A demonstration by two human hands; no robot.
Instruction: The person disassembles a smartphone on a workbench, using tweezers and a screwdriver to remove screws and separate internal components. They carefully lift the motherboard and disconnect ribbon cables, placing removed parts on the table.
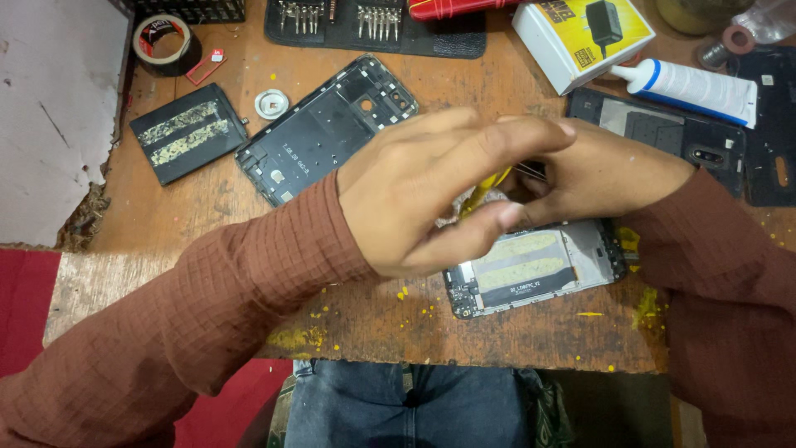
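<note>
While the left hand [423, 195] pinches a yellow strip [481, 192] and the right hand [597, 178] grips tweezers [531, 170] over the opened phone [535, 270], a careless pull could tear it.

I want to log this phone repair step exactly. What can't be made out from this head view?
- Yellow tool: mostly hidden between the left hand and right hand; its grip and tip are unclear.
- Opened phone: upper part covered by both hands.
- Bit set, red case: cut off by the top edge.
- Small parts inside the phone frame: too small to tell.
</note>
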